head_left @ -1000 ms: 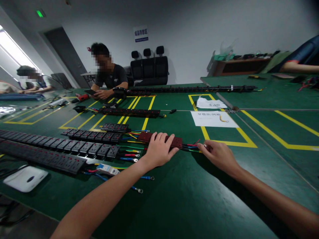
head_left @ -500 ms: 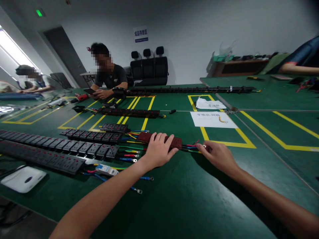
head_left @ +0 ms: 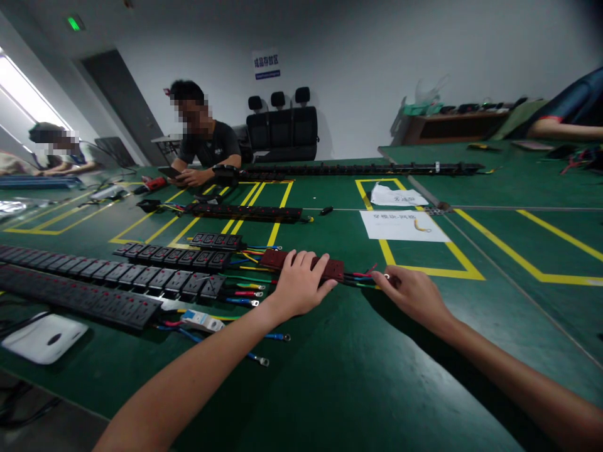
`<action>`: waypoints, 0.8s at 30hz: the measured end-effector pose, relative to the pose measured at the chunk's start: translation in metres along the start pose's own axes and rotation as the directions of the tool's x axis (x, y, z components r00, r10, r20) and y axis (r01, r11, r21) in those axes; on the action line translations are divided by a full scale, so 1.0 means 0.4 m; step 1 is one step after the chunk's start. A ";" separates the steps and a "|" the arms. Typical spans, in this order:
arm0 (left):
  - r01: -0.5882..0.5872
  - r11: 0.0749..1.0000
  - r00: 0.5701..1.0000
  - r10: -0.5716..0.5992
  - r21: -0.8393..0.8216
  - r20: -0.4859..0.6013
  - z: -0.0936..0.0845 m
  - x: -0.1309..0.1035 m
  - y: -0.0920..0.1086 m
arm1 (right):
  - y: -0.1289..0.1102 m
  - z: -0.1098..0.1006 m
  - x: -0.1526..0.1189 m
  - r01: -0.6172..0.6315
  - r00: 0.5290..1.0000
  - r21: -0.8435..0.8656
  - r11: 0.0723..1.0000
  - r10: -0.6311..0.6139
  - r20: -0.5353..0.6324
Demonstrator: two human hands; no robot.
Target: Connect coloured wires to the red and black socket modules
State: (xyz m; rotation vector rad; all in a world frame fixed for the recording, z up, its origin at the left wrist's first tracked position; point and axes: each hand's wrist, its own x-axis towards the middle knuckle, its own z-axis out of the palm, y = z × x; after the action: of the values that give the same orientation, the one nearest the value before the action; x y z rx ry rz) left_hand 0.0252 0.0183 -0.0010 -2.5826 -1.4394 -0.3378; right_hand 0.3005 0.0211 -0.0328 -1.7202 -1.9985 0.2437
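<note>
My left hand (head_left: 301,282) lies over a dark red socket strip (head_left: 335,270), fingers across its top and thumb on the near side. Wires (head_left: 355,278) in red, blue, black and green leave the strip's right end. My right hand (head_left: 414,294) is closed in a pinch on those wires, and a metal ring terminal (head_left: 387,277) shows by its fingertips. More wires reach the strip's left end from black socket modules (head_left: 179,256). Nearer to me, several loose wire ends carry metal lugs (head_left: 255,303).
Long black socket strips (head_left: 94,295) fill the left. A breaker (head_left: 202,321) and a white device (head_left: 44,338) lie nearer. Paper sheets (head_left: 400,227) lie beyond my hands on the green table (head_left: 339,376). A co-worker (head_left: 207,147) sits opposite; others sit left and right.
</note>
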 end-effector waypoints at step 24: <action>-0.003 1.000 1.000 0.003 -0.002 -0.005 0.002 -0.001 -0.002 | 0.004 0.007 -0.002 0.010 1.000 -0.005 1.000 -0.010 -0.021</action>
State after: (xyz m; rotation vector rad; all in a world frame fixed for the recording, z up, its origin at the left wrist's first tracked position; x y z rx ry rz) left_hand 0.0245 0.0186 -0.0018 -2.5831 -1.4340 -0.3455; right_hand 0.3005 0.0212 -0.0362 -1.7081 -1.9944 0.2169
